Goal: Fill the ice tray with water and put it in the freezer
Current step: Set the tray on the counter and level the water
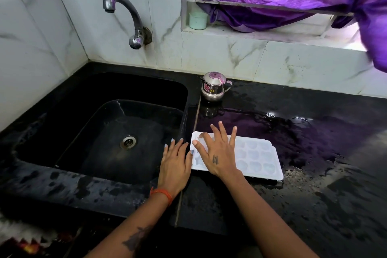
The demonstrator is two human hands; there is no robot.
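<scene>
Ice tray (254, 156) runs long-ways toward frame right, right hand (217, 154) spread flat over its left end, left hand (174, 162) released beside it, touching that end.

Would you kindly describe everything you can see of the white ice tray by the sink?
The ice tray is a white, plastic-looking rectangle with rows of rounded compartments. It lies flat on the wet black counter, just right of the sink, its long side running left to right. The right hand is spread, fingers straight, over its left end; the left hand lies at its left edge. Whether it holds water cannot be told.
</scene>
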